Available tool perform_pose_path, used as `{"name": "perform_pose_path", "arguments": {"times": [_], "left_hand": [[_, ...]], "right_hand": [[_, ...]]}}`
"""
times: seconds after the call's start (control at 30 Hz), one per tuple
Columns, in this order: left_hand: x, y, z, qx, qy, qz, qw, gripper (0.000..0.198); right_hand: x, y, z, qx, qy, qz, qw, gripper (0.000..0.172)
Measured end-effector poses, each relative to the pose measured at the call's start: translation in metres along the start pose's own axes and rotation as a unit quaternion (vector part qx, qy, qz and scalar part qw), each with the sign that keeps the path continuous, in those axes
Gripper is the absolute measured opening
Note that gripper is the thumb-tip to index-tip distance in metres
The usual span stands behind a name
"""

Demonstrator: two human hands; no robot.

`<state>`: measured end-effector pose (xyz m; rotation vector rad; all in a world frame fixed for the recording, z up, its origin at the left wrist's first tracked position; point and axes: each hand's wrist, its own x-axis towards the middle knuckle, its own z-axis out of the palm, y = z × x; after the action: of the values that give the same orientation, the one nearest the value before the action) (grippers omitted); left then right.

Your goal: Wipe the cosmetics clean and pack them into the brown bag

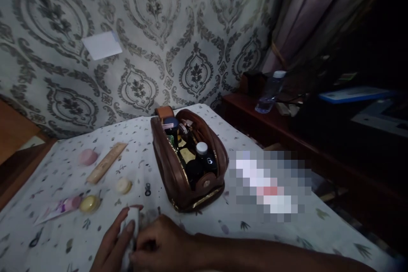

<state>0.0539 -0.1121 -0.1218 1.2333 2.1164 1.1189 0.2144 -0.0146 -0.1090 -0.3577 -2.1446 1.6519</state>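
Observation:
My left hand [113,242] is closed around a slim white object [134,219], perhaps a tube or bottle; its lower part is hidden by my fingers. Against its right side, my right hand [165,242] is curled with the fingertips pinched together, and what they grip is hidden. Just beyond my hands stands an unzipped brown toiletry bag [165,170]. Inside it are several dark bottles, one with a white cap [202,148]. To the left lie a small cream-coloured jar [123,185], a gold-lidded jar [89,204], a white and purple tube [60,209], a beige tube [106,163] and a pink round item [87,157].
A white cloth with a leaf print [140,153] covers the surface. Right of the bag lies a blurred-out item [270,187]. Further right, a clear bottle [269,93] stands on a dark red wooden ledge [242,106]. Patterned wallpaper [172,21] rises behind.

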Motion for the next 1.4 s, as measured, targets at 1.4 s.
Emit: {"name": "perform_pose_path", "arguments": {"times": [1.4], "left_hand": [[0.082,0.014,-0.015,0.389,0.09,0.226,0.888,0.028]], "right_hand": [[0.026,0.006,0.018,0.096,0.245,0.058,0.963,0.015]]}}
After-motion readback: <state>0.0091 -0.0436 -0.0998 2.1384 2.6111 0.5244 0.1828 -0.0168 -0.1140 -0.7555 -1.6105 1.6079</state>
